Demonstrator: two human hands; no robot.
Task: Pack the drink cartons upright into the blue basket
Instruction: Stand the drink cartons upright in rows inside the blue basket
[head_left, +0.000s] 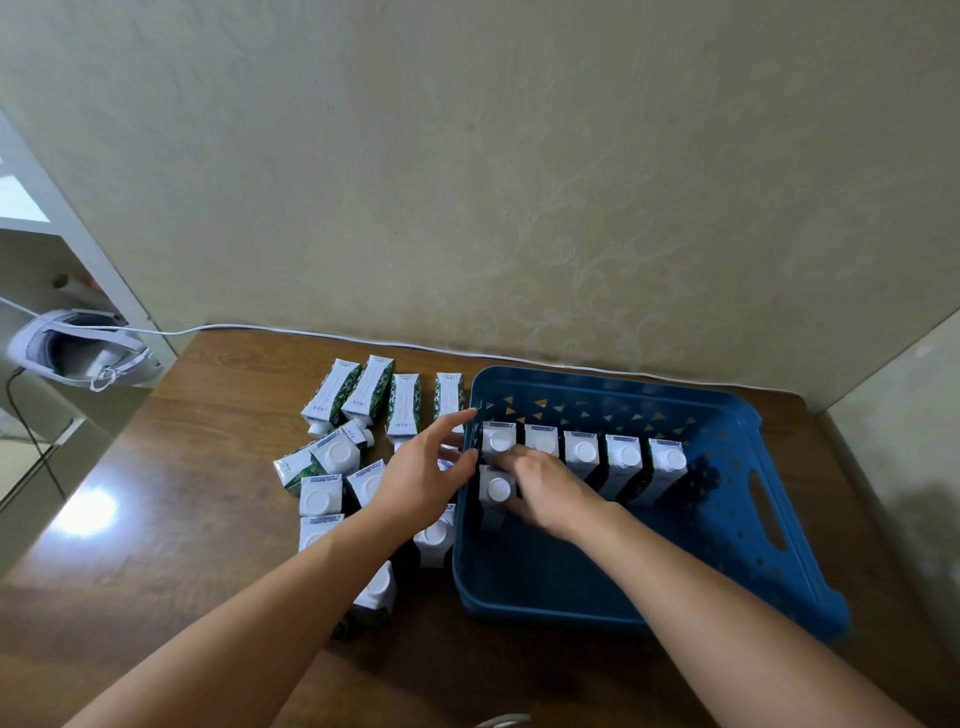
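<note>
The blue basket (571, 577) sits on the right half of a wooden table. Several white-capped drink cartons (626, 460) stand upright in a row along its back wall. One more carton (496, 491) stands in front of that row at the left end, and my right hand (550, 493) grips it from the right side, fingers curled behind its top. My left hand (423, 470) hovers with spread fingers just outside the basket's left wall, above the loose cartons. Several of these stand upright (320, 498); others lie flat (405, 408) further back.
A patterned wall rises directly behind the table, with a white cable (311, 331) running along its foot. A white shoe (78, 353) sits on a ledge off the table's left edge. Bare tabletop (182, 467) lies left of the cartons.
</note>
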